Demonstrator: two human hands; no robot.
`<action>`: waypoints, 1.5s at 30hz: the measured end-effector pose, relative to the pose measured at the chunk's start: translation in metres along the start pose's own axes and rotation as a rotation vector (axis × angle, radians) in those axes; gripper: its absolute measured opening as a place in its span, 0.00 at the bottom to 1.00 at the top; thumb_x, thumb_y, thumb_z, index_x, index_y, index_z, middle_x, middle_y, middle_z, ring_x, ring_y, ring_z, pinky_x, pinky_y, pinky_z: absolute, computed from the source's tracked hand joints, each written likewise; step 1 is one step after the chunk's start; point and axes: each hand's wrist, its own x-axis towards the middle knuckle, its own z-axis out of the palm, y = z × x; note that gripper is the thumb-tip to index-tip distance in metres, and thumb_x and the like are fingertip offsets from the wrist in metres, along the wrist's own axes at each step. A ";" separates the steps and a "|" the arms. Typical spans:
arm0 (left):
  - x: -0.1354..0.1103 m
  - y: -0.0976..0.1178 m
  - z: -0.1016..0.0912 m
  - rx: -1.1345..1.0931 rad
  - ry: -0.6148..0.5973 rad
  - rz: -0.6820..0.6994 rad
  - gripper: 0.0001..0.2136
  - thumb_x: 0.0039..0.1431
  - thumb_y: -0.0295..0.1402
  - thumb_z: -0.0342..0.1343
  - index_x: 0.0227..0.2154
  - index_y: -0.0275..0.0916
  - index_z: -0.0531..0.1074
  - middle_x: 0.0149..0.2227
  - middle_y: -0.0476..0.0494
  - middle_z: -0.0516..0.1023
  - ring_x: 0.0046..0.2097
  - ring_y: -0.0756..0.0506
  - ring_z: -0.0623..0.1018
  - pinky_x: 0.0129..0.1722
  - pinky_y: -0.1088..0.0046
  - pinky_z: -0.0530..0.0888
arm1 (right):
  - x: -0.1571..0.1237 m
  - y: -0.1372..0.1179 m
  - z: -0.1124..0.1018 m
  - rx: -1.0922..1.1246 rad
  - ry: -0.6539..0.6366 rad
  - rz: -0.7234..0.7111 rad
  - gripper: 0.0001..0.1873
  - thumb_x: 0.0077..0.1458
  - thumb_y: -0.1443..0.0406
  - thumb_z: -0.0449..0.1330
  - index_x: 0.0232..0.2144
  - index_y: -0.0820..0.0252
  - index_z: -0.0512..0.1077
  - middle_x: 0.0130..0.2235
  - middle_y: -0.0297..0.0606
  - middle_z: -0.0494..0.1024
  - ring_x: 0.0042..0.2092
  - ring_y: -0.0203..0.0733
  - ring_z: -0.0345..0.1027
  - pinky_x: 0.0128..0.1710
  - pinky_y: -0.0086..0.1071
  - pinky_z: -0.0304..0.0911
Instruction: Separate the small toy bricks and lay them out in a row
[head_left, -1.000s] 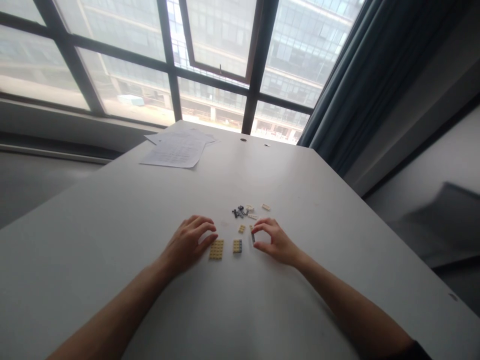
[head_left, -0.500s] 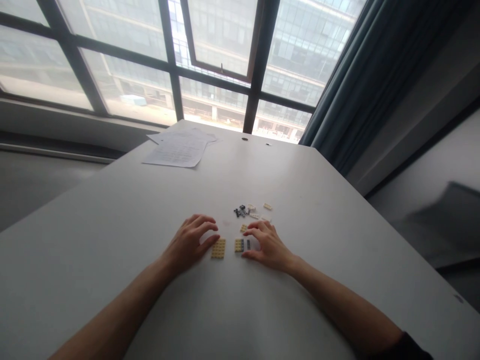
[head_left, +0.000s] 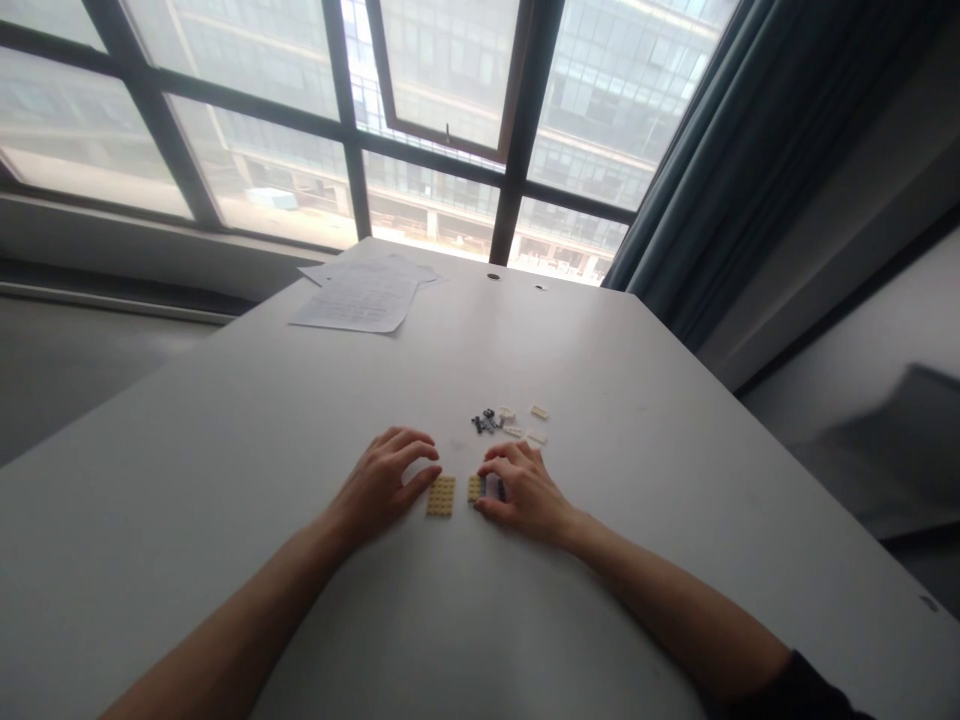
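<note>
My left hand (head_left: 388, 472) rests on the table with its fingers curved and apart. Its thumb tip is at the upper left corner of a tan studded toy brick plate (head_left: 441, 496); no grip on it shows. Across a small gap to the right lies a smaller tan brick plate (head_left: 474, 488) with grey pieces along its right side. My right hand (head_left: 525, 490) has its thumb at the near edge of this smaller plate and its fingertips at the far edge. The hand partly covers the grey pieces.
Just beyond my right hand lie small black and grey pieces (head_left: 485, 421) and several cream or white ones (head_left: 512, 430). Printed papers (head_left: 356, 302) lie at the table's far left. Windows and a blue curtain (head_left: 697, 170) stand behind the white table (head_left: 360, 620).
My right hand has shifted left and closed in around the smaller plate, which sits slightly nearer the larger one. A small tan piece by its fingertips is now hidden. My left hand has barely moved.
</note>
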 end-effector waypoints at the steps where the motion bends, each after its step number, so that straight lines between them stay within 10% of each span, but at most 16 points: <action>1: 0.000 0.000 0.000 -0.005 -0.016 0.001 0.09 0.61 0.39 0.51 0.35 0.42 0.73 0.43 0.43 0.75 0.47 0.42 0.70 0.49 0.63 0.67 | 0.000 -0.001 0.000 0.000 0.003 0.002 0.18 0.48 0.59 0.67 0.42 0.55 0.73 0.50 0.39 0.70 0.54 0.49 0.57 0.56 0.46 0.49; 11: -0.003 0.000 -0.001 0.054 -0.246 0.059 0.25 0.44 0.49 0.63 0.44 0.43 0.68 0.53 0.41 0.68 0.56 0.37 0.65 0.55 0.58 0.61 | -0.003 0.001 -0.004 0.005 0.039 0.016 0.28 0.46 0.55 0.68 0.49 0.56 0.70 0.51 0.41 0.70 0.54 0.50 0.57 0.56 0.45 0.50; 45: -0.004 -0.002 0.000 0.059 -0.225 0.076 0.28 0.47 0.52 0.61 0.48 0.43 0.67 0.54 0.40 0.69 0.58 0.38 0.64 0.57 0.59 0.62 | -0.016 0.019 -0.011 -0.040 0.034 0.046 0.19 0.48 0.58 0.68 0.43 0.54 0.73 0.50 0.39 0.71 0.56 0.48 0.57 0.56 0.45 0.51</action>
